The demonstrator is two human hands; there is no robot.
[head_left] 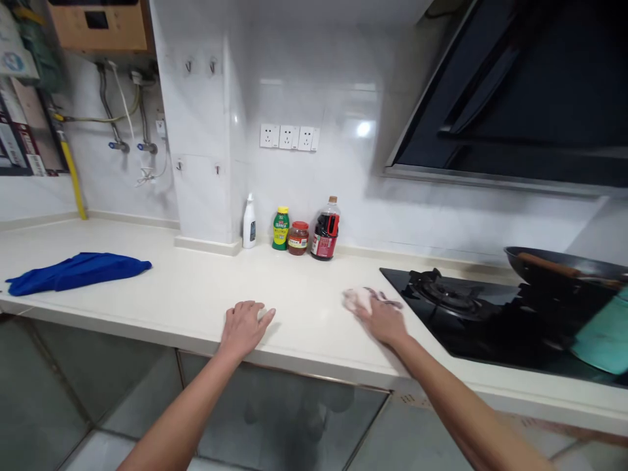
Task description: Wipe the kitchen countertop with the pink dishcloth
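Observation:
My right hand presses a pale cloth with dark markings against the white countertop, just left of the gas stove. The cloth is partly covered by the fingers and a little blurred. Near the front edge of the counter, my left hand rests with its thumb apart and nothing in it. Farther left a blue cloth lies spread out on the same countertop.
Against the wall stand a white bottle, a green bottle with a yellow cap, a red-lidded jar and a large dark sauce bottle. A wok sits on the stove below a black range hood.

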